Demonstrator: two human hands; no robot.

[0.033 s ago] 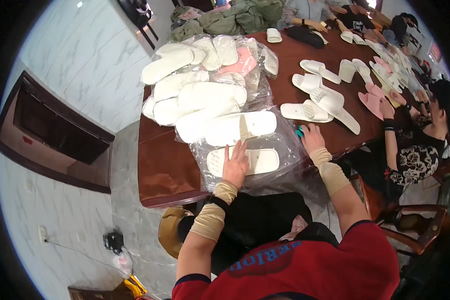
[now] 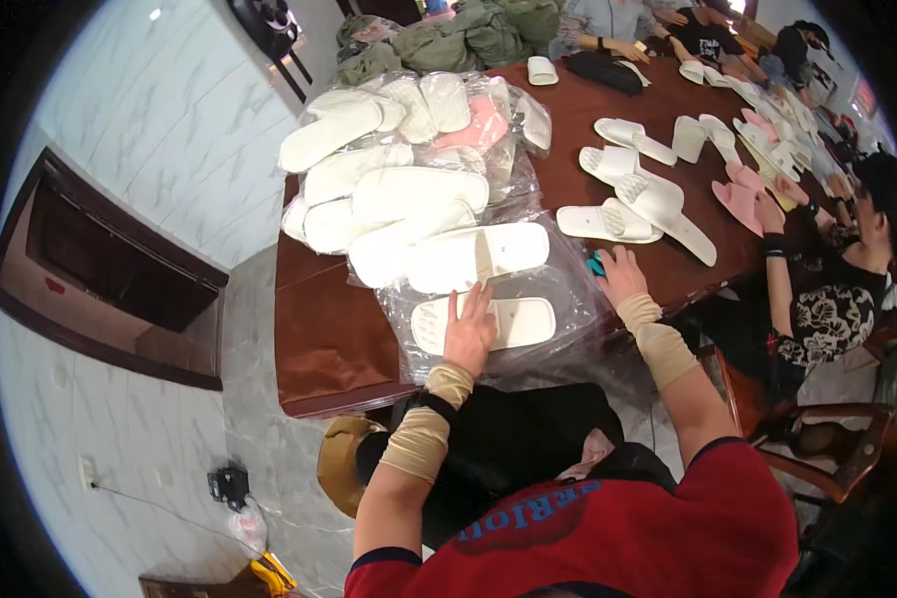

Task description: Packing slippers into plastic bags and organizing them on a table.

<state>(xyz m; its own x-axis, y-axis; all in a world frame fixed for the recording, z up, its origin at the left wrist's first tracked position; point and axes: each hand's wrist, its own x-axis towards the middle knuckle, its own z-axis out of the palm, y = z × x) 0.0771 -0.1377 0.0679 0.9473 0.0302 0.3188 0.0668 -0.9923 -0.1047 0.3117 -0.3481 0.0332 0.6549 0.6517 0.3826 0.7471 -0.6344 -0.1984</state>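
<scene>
My left hand (image 2: pixel 471 327) lies on a white slipper (image 2: pixel 528 321) at the table's near edge, its fingers stretched over the strap side. That slipper rests on clear plastic wrap (image 2: pixel 568 299). Just beyond the fingertips is another white slipper (image 2: pixel 516 249), sole lengthwise across the plastic. My right hand (image 2: pixel 623 274) is at the plastic's right edge with its fingers curled round a small teal object (image 2: pixel 596 264); its kind is mostly hidden by the fingers. Closest beyond the right hand sits a white slipper with a quilted strap (image 2: pixel 608 221).
White slippers in clear bags (image 2: pixel 369 169) are heaped on the left of the brown table (image 2: pixel 319 339), a pink one (image 2: pixel 483 125) among them. Loose white slippers (image 2: pixel 658 199) lie to the right. A co-worker (image 2: pixel 837 289) handles pink slippers (image 2: pixel 738 199) there. Green sacks (image 2: pixel 468 40) stand behind.
</scene>
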